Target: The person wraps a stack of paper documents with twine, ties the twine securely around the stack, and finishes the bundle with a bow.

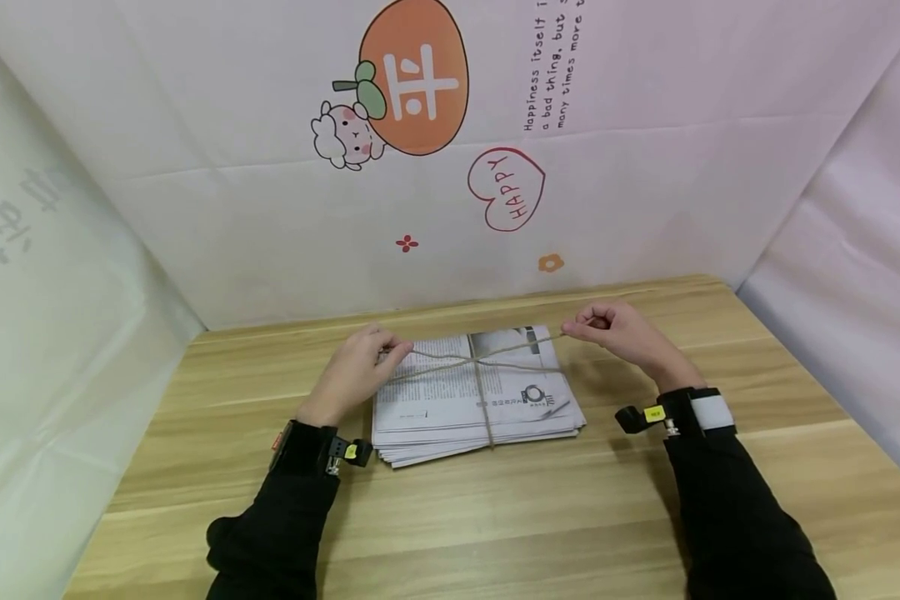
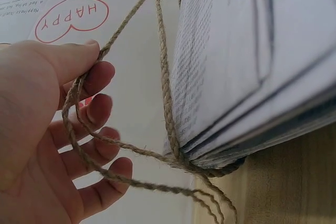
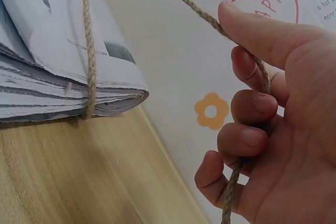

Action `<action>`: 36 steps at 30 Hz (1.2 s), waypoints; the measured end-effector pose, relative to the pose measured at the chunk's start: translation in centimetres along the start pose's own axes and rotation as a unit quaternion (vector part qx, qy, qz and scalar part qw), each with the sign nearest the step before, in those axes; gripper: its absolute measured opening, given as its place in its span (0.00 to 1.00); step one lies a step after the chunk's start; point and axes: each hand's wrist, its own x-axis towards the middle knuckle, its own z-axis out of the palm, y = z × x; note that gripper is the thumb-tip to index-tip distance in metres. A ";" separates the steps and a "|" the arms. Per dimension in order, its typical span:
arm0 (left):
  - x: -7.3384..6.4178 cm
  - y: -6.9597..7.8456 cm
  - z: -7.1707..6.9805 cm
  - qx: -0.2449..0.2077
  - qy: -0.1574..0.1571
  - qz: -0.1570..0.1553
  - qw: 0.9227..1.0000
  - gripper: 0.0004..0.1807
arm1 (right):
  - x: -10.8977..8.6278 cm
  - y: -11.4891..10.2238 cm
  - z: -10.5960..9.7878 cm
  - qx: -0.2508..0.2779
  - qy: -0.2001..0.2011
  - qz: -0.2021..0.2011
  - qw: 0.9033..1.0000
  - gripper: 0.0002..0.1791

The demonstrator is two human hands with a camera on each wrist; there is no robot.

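A stack of folded newspapers (image 1: pixel 435 408) lies on the table, wrapped lengthwise and crosswise by brown twine (image 1: pixel 482 400). The strands cross on top near the stack's far side. At the stack's left end, my left hand (image 1: pixel 356 367) pinches one strand between thumb and index finger; in the left wrist view a loop of the twine (image 2: pixel 164 77) hangs past the other fingers. My right hand (image 1: pixel 618 333) pinches the other strand beyond the right end. Its tail (image 3: pixel 228 198) runs down through the curled fingers in the right wrist view. Both strands look stretched from the crossing.
The wooden table (image 1: pixel 450 517) extends around the stack, with its far edge just behind it. A white printed cloth (image 1: pixel 270 233) hangs behind the table, and further cloth hangs at both sides. Each wrist wears a black strap with a small camera (image 1: pixel 630 418).
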 end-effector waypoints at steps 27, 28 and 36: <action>0.0 0.1 -0.1 -0.039 -0.001 0.030 0.999 0.05 | 0.3 0.6 0.2 -0.020 -0.017 0.002 1.000 0.21; 0.0 0.1 -0.1 -0.039 -0.001 0.029 0.999 0.04 | 0.3 0.6 0.2 -0.020 -0.017 0.002 1.000 0.21; 0.0 0.3 -0.2 -0.024 -0.005 0.040 0.999 0.03 | 0.6 1.3 0.3 -0.029 -0.012 -0.003 1.000 0.23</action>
